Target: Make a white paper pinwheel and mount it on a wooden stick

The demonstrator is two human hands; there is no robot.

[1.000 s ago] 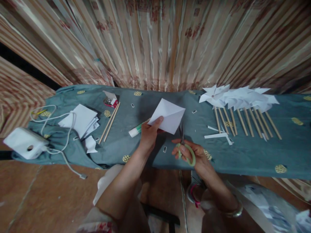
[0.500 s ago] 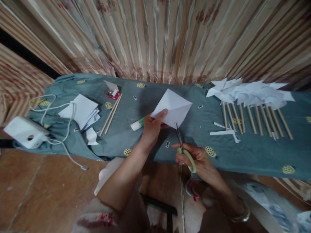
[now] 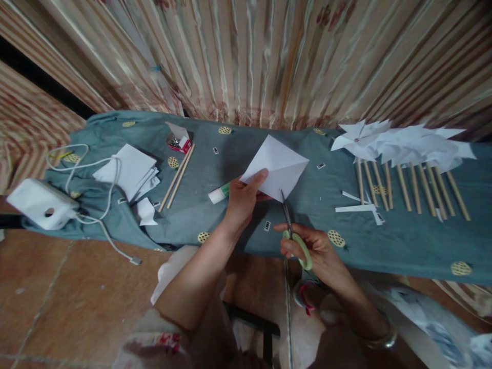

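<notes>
Pinches the white paper square [image 3: 280, 166] in the left hand [image 3: 242, 202] grip just right of the glue stick [image 3: 219, 193] and clasps the scissors [image 3: 294, 236] in the right hand [image 3: 313, 251] grip farther right, blade tips at the paper's lower corner.

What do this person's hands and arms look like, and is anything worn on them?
The left hand and right hand are bare: no gloves, and no rings that I can make out. The forearms are bare too, with no sleeves reaching them. The right wrist wears a thin, shiny bangle.
</notes>
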